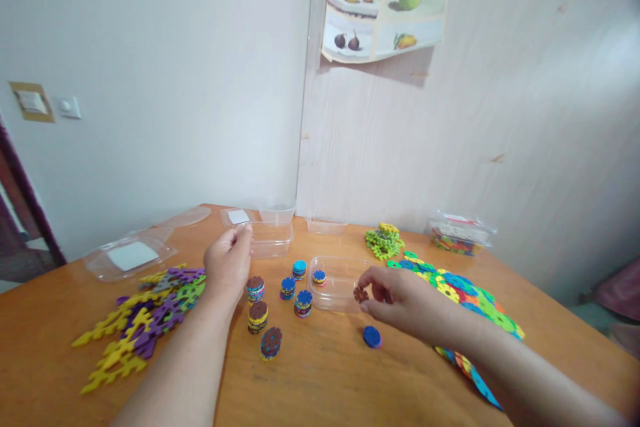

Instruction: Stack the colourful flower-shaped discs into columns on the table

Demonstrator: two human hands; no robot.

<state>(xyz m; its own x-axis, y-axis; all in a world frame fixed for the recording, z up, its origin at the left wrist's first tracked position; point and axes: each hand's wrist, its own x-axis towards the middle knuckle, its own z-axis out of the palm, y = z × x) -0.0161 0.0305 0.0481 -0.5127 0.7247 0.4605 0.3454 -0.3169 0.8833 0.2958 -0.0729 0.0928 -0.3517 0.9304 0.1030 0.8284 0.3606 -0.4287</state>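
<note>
My left hand (229, 263) is closed at the left rim of a clear plastic container (273, 247), thumb and fingers pinched on it. My right hand (393, 293) pinches a brown notched disc (360, 294) at the right side of a second clear container (340, 301). Inside that container stands a blue-topped disc stack (319, 278). Between my arms are several short stacks of notched discs, among them a brown-topped stack (258, 315) and a blue-topped stack (303, 303). A small pile of blue discs (372, 336) lies below my right hand.
Yellow and purple toothed pieces (145, 320) spread on the left, by a clear lid (133, 257). Colourful discs (460, 287) heap on the right, partly behind my forearm. Green pieces (383, 242) and a filled clear box (460, 233) stand toward the wall.
</note>
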